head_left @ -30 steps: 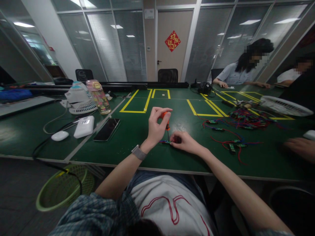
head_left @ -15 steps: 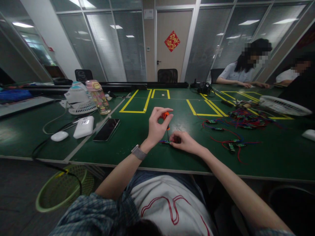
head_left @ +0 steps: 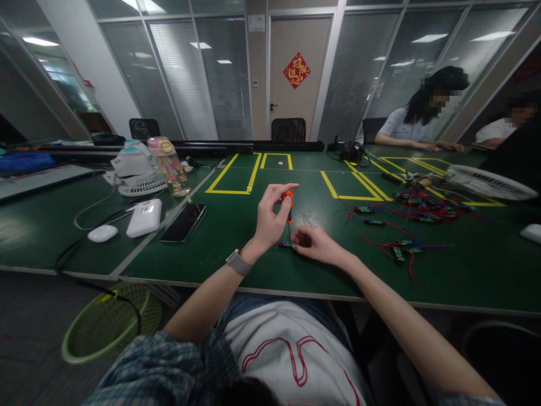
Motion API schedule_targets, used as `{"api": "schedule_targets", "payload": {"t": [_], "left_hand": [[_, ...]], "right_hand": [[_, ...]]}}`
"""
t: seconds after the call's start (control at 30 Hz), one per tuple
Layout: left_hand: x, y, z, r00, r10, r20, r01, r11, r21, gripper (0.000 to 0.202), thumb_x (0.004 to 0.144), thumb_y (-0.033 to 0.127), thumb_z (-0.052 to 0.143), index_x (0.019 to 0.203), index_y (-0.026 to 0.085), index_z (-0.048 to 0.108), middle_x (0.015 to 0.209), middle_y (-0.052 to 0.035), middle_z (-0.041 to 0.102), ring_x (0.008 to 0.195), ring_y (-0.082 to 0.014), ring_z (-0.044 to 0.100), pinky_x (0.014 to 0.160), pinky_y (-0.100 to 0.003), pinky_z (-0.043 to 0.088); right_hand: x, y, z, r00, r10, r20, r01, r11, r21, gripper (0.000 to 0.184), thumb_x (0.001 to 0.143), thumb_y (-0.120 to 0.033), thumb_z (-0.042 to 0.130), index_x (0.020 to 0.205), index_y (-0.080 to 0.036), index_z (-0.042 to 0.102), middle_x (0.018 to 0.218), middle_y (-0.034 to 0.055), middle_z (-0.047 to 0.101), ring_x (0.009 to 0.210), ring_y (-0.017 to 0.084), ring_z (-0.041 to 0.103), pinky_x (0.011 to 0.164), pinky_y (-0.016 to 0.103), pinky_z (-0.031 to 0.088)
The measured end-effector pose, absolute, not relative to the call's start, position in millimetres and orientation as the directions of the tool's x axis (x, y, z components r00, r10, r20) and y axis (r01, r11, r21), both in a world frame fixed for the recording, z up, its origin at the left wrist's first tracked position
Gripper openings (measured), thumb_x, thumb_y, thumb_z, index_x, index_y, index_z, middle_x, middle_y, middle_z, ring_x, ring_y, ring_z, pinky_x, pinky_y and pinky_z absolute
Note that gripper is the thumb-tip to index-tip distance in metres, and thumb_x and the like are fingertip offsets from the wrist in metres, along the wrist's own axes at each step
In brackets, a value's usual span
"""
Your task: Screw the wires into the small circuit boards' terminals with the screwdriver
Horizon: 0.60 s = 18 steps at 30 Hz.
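Note:
My left hand (head_left: pixel 273 215) grips the orange and black handle of a screwdriver (head_left: pixel 289 210), held upright with its shaft pointing down. The tip meets a small green circuit board (head_left: pixel 287 245) lying on the green table. Red and blue wires come off the board's left end. My right hand (head_left: pixel 315 243) rests on the table and pinches the board's right end between thumb and fingers. Part of the board is hidden by those fingertips.
Several loose wired boards (head_left: pixel 398 254) lie to the right, before a larger pile of boards (head_left: pixel 422 204). On the left are a phone (head_left: pixel 183 223), a white power bank (head_left: pixel 144 219), a bottle (head_left: pixel 171 169) and a small fan (head_left: pixel 134 169). Another person (head_left: pixel 416 124) sits at the far right.
My left fingers have shifted on the screwdriver handle, which now shows more of its orange side and stands slightly further right. The right hand and the board stay in place.

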<state>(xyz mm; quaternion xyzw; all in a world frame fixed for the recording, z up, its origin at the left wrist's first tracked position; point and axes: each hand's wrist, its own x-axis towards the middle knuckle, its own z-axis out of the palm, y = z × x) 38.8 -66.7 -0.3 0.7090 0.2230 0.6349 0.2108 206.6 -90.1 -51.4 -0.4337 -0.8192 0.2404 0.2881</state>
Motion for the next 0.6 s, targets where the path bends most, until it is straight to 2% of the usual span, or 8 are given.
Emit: {"api": "schedule_targets", "payload": {"t": [0.33,0.6], "left_hand": [[41.3,-64.3,-2.4,0.074,0.561,0.824,0.088,-0.827,0.555,0.019,0.088,0.020,0.064,0.106,0.024,0.070,0.097,-0.0023,0.053,0.085,-0.0122,0.055,0.076,-0.026,0.048],[41.1,-63.1,-2.3,0.125,0.563,0.817,0.079,-0.827,0.557,0.026,0.092,0.022,0.059,0.116,0.026,0.067,0.099,-0.0029,0.053,0.086,-0.0128,0.055,0.075,-0.025,0.049]], "right_hand": [[206.6,-91.4,-51.6,-0.460,0.846,0.271,0.588,0.519,-0.621,0.008,0.077,-0.018,0.066,0.085,-0.015,0.064,0.068,-0.0005,0.058,0.060,0.013,0.053,0.058,0.024,0.041],[206.7,-89.6,-53.6,-0.458,0.843,0.280,0.583,0.523,-0.622,0.003,0.078,-0.017,0.064,0.081,-0.016,0.064,0.070,0.0007,0.060,0.061,0.013,0.054,0.058,0.024,0.043]]}}
